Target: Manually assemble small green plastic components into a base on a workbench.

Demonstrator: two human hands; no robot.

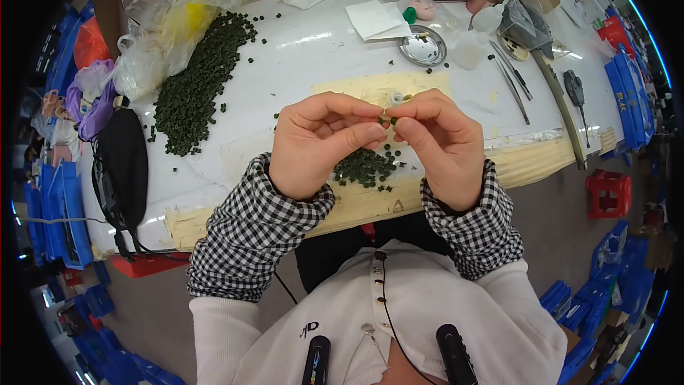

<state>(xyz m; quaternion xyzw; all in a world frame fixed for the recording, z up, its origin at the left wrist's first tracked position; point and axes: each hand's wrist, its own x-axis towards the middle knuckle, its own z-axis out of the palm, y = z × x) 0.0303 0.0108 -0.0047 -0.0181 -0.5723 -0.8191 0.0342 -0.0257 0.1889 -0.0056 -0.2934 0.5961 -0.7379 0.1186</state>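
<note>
- Your left hand [310, 139] holds a narrow grip, thumb and forefinger pinched together at a small dark green piece [385, 121].
- Your right hand [449, 142] mirrors it with an equally narrow grip at the same spot; the fingertips of both hands nearly meet, and the detail is too small to tell whether you have one piece or two.
- That work sits above the near part of the white counter [285, 57], over a pale yellow patch [342, 85].
- Just below your fingers, a small pile of dark green pieces [365, 168] lies near the counter's edge.
- A much larger heap of similar pieces [203, 82] spreads to your left, beside clear plastic bags [167, 18] and a black pouch [122, 164].
- Beyond your right hand are a round metal dish [422, 46], folded white paper [377, 20] and tweezers [514, 89].
- Farther right lies a dark-handled screwdriver [574, 89].
</note>
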